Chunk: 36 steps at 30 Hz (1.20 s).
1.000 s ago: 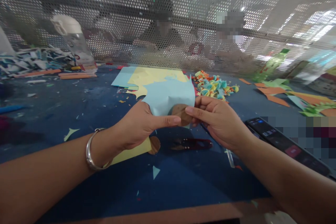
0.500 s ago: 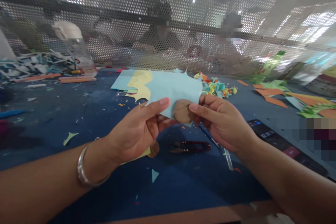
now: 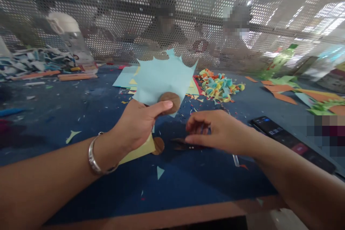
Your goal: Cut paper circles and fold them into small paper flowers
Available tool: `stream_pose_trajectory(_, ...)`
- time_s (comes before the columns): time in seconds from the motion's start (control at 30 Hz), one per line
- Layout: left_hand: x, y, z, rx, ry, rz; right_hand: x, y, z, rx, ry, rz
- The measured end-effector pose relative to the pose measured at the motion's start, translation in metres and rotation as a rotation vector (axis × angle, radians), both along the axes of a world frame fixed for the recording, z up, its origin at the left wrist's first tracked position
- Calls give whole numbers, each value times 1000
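My left hand (image 3: 140, 120) pinches a sheet of light blue paper (image 3: 164, 75) with scalloped, pointed cut edges. Under its thumb, a round brown disc (image 3: 172, 102) lies flat against the paper's lower part. My right hand (image 3: 212, 131) hovers low over a pair of dark thread snips (image 3: 179, 144), thumb and fingers curved and apart; it partly hides them, and I cannot tell whether it touches them. Below my left wrist, a yellow paper piece (image 3: 137, 153) lies on the table with a second brown disc (image 3: 158, 146) at its end.
Behind my left hand lie blue and yellow sheets (image 3: 124, 78). A heap of small colored cutouts (image 3: 219, 86) sits to their right. A phone (image 3: 291, 143) and orange strips (image 3: 283, 93) are at right. At left stand a bottle (image 3: 77, 45) and a scrap pile (image 3: 35, 63). Perforated metal screens the back.
My right hand has let go of the blue paper and disc and moved down to the snips. My left hand now holds both alone, with the paper turned and raised.
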State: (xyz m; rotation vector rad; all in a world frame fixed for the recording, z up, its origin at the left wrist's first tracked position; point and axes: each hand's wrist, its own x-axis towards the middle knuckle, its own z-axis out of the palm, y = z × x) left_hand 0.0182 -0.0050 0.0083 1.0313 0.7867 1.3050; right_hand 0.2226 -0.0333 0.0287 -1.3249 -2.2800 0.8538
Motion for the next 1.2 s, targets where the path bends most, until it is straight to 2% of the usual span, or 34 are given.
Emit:
stream_pose_trajectory(0.07, -2, 4, -2, 12, -10, 14, 1, -3, -1, 79, -200, 62)
stream_pose_trajectory(0.13, -3, 5, -3, -11, 12, 17, 0, -7, -1, 134, -313, 64)
stream_pose_trajectory(0.3, -2, 1, -2, -72, 120, 69, -5, -10, 0, 0, -317, 59)
stream_pose_trajectory(0.47, -1, 4, 0, -47, 78, 118, -3, -8, 0, 22, -193, 89)
stream_pose_trajectory(0.6, -1, 6, -1, -70, 49, 167, -2, -9, 3, 43, -20, 7)
stream_pose_trajectory(0.73, -1, 3, -2, -88, -13, 91, -4, -9, -1, 13, 108, -96)
stream_pose_trajectory(0.9, -1, -2, -3, -152, -66, 46, -6, -5, -8, 138, 236, -188)
stream_pose_trajectory(1.03, -1, -6, 2, -156, -104, 54, -9, -3, -8, -22, 376, -259)
stream_pose_trajectory(1.2, 2, -11, 8, -146, -187, 41, -13, -4, -9, -86, 503, -321)
